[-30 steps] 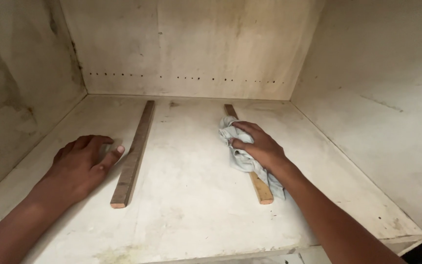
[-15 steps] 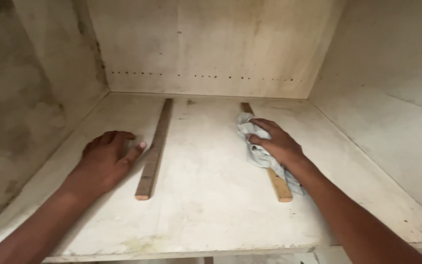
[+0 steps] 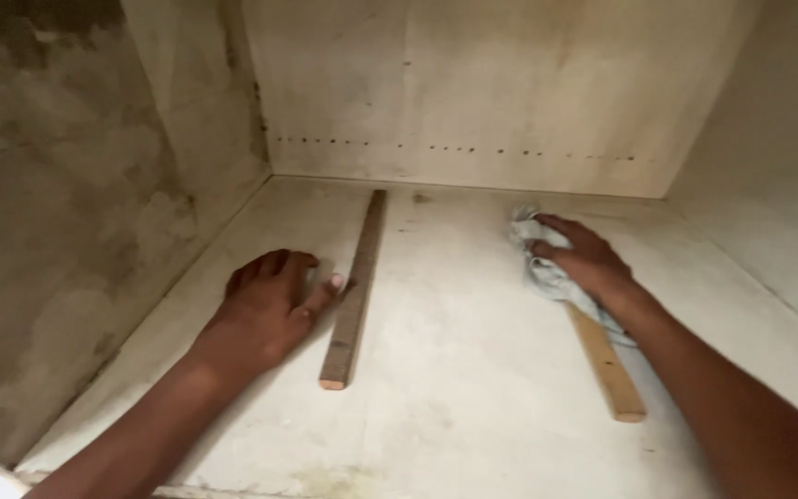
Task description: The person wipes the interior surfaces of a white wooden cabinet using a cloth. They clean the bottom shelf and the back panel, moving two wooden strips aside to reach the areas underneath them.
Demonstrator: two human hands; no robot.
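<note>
The right hand [image 3: 588,263] has moved its grey cloth [image 3: 538,263] further back along the right wooden strip [image 3: 607,365], fingers closed over it. The left hand [image 3: 270,310] stays flat and open on the cabinet floor [image 3: 473,370] (probably for support), beside the left strip [image 3: 355,291].

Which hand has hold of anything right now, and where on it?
The right hand presses on a crumpled grey cloth, fingers over its bunched middle, atop a wooden strip. The left hand holds nothing; it lies flat on the cabinet floor.
</note>
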